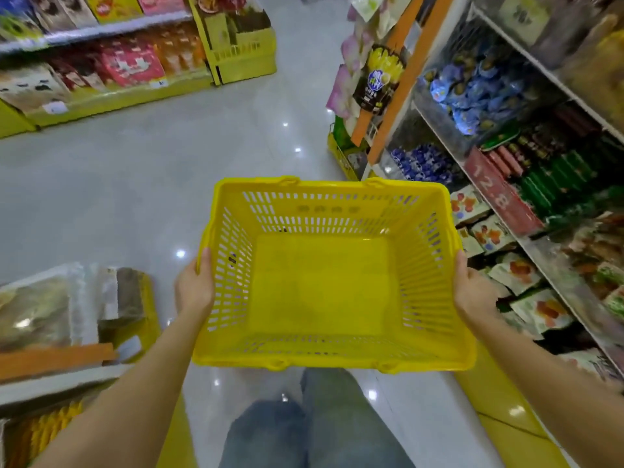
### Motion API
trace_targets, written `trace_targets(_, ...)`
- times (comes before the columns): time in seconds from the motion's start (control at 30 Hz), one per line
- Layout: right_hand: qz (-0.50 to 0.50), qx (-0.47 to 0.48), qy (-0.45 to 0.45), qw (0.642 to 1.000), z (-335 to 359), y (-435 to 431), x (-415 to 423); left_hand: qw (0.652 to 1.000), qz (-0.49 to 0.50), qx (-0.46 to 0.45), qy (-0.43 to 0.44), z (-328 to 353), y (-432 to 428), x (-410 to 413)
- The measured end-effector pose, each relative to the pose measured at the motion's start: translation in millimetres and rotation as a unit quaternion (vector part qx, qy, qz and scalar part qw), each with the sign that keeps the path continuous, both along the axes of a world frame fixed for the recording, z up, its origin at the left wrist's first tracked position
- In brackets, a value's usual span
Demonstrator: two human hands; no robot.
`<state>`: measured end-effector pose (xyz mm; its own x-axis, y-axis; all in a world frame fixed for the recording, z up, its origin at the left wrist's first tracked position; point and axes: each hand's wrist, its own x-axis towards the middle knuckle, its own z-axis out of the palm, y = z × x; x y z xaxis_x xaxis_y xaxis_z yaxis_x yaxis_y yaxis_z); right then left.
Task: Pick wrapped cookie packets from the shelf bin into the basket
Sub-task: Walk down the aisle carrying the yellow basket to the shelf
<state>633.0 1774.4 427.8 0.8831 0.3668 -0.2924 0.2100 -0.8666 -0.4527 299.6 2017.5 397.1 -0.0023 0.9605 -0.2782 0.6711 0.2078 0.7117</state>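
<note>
So the yellow basket [324, 197] is being held out over the aisle, clamped from both sides. Its left rim is being gripped by the left hand [194, 285], with the thumb laid up along the top edge and the palm pressed against the slotted wall (the other fingers are being hidden by the hand itself, so how far they curl can't be told). The right rim is being gripped the same way by the right hand [472, 285], thumb up on the edge. The basket is being kept roughly level, open side up, with its bare yellow bottom being shown to the camera.

The wrapped packets [472, 92], blue and pretty blurry, are being kept piled in a shelf bin [435, 106] up on the right, well apart from the basket and from both hands. A red price strip [499, 194] is being displayed on the shelf edge below it, and bagged snacks [520, 275] are being stocked just beside the right hand.

Underneath, a pale glossy floor [135, 180] is being lit up by ceiling-light reflections, jeans [304, 427] are being worn by the person, and yellow shelving [118, 96] is being filled with boxes across the aisle.
</note>
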Motion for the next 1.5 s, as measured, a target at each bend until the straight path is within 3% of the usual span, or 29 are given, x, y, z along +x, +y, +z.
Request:
trace_targets(0.4,-0.126,-0.021,-0.013,0.992,-2,114,72,0.992,-0.123,0.021,-0.002,-5,191,123)
trace_targets(0.77,-0.252,-0.025,-0.044,0.966,-4,163,33,0.971,-0.240,-0.009,0.009,-13,303,185)
trace_targets(0.9,-0.287,-0.081,-0.008,0.955,-15,165,1,0.957,-0.289,0.000,0.003,-15,323,206)
trace_targets(1.1,-0.398,-0.045,-0.015,0.916,-35,161,-9,0.938,-0.345,0.012,0.020,-22,335,248)
trace_targets(1.5,-0.415,-0.055,0.011,0.908,-53,129,57,0.915,-0.396,0.031,0.064,-55,306,334)
